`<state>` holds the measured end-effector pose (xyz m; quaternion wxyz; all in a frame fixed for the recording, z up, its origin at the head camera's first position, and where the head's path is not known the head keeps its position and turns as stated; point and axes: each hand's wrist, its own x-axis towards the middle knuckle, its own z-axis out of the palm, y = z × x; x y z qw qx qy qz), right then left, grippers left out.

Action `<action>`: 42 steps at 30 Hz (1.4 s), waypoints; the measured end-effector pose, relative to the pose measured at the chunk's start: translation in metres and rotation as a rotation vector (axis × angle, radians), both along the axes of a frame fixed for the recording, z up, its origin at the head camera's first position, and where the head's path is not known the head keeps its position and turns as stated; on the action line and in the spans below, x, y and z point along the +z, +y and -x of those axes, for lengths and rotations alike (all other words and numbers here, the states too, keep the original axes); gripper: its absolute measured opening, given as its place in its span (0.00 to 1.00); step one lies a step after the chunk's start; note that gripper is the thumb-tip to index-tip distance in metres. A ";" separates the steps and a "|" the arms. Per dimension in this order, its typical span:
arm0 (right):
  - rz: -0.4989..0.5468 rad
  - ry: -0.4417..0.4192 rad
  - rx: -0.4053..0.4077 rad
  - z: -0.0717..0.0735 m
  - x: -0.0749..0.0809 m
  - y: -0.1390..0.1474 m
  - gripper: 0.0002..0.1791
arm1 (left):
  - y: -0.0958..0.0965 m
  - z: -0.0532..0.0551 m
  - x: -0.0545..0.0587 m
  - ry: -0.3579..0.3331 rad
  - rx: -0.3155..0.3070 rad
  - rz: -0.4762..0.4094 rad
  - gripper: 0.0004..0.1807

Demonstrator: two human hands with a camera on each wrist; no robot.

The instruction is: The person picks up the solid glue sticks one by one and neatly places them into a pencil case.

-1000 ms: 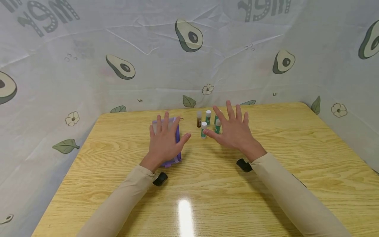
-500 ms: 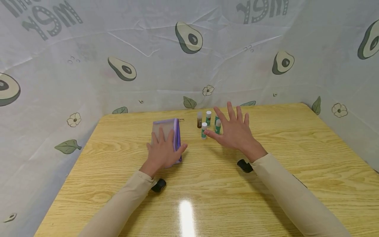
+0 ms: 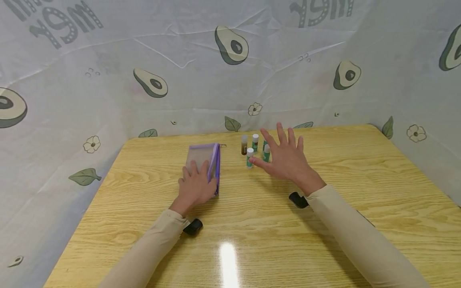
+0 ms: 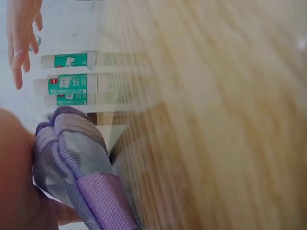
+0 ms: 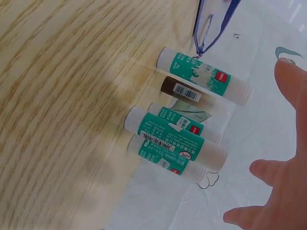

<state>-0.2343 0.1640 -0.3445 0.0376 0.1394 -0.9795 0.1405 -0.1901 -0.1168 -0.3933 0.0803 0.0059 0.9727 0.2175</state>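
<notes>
A mesh zip pouch (image 3: 201,153) with purple trim lies flat at the left of the wooden table. My left hand (image 3: 196,186) grips its near part from above, fingers bent over the mesh and thumb against the zipper side. In the left wrist view, the pouch (image 4: 79,153) bulges beside the hand. Several glue sticks stand upright right of the pouch; the frontmost teal glue stick (image 3: 249,159) has a white cap. A brown-based stick (image 3: 244,146) stands behind it. My right hand (image 3: 288,160) hovers beside this group with spread fingers, holding nothing; it partly hides one stick.
A patterned sheet (image 3: 201,112) hangs behind the wooden table (image 3: 273,248) and along both its sides. Dark wrist mounts show under each wrist. A cord loop with a zipper pull (image 3: 223,145) sticks out from the pouch's far right corner.
My left hand has come down onto the pouch and drawn back slightly, its fingers and thumb bending in. The zipper strip now slants. My right hand stays nearly in place.
</notes>
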 end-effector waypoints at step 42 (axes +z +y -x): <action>0.870 -0.068 -0.158 0.003 0.002 0.001 0.45 | -0.009 -0.002 -0.019 0.110 0.236 -0.786 0.32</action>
